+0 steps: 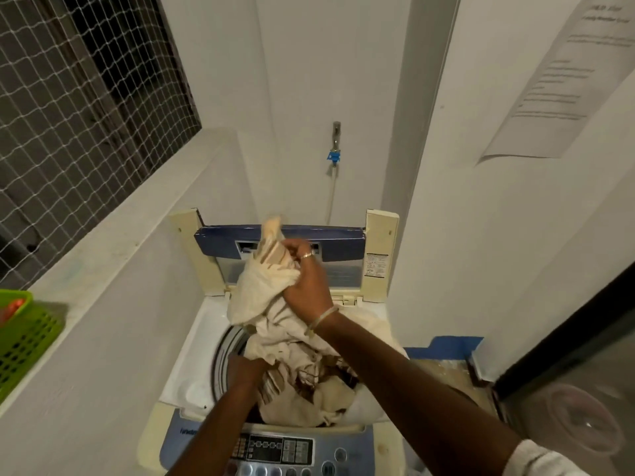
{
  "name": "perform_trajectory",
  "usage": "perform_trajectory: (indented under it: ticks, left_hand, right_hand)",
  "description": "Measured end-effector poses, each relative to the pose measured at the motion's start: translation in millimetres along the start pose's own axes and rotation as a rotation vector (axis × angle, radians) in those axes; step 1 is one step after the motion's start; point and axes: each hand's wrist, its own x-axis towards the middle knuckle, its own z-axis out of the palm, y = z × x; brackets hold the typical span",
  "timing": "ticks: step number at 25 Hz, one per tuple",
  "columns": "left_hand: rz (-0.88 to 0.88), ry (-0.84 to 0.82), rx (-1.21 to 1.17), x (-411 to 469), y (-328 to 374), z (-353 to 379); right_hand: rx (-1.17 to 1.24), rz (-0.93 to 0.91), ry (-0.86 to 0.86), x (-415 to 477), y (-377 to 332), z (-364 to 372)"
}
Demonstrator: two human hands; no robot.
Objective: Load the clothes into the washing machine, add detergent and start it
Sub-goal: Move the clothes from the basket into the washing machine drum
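A top-loading washing machine (192, 379) stands below me with its lid (343, 242) folded up at the back. Cream-coloured clothes (261, 290) with brown stripes spill out of the drum. My right hand (305, 280) is raised above the drum and grips a bunch of this cloth, lifting it. My left hand (245, 367) is low at the drum's left rim, its fingers buried in the clothes. The control panel (275, 450) with buttons sits at the front edge, partly covered by my arms.
A green plastic basket (24, 334) rests on the ledge at the left, under a netted window (79, 108). A tap with a blue fitting and hose (334, 156) is on the back wall. A paper notice (556, 80) hangs at the right, above a dark glass door (577, 379).
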Motion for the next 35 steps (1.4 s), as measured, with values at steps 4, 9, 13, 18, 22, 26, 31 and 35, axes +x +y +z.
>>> perform_trajectory:
  ticks: [4, 9, 13, 18, 22, 26, 31, 35]
  left_hand:
    - [0.091, 0.098, -0.033, -53.6, 31.9, -26.7]
    - [0.326, 0.050, 0.109, -76.1, 41.9, -28.6]
    - [0.379, -0.132, 0.335, -68.4, 38.4, -19.1]
    - [0.415, -0.198, 0.480, -55.4, 26.0, -15.6]
    - [0.509, -0.213, 0.766, -23.0, 13.6, -21.5]
    - [0.580, -0.347, 0.995, 16.7, 8.4, -18.6]
    - [0.517, -0.479, 1.068, 63.0, 1.0, 3.6]
    - [0.466, -0.549, 1.181, 96.8, -1.5, 23.2]
  right_hand:
    - [-0.845, 0.250, -0.566, -38.6, 128.6, 2.6]
    - [-0.813, 0.258, -0.620, -85.2, 174.0, -10.0]
    - [-0.849, 0.279, -0.470, -78.1, 181.0, -36.8]
    - [-0.776, 0.403, -0.584, -80.2, 199.2, -34.9]
    - [-0.909, 0.309, -0.642, -79.3, 207.3, -13.3]
    - [-1.036, 0.133, -0.875, -57.7, 226.6, 16.5]
    - [-1.028, 0.234, -0.906, -41.6, 270.6, 29.0]
    - [-0.922, 0.478, -0.909, -39.7, 328.0, 34.7]
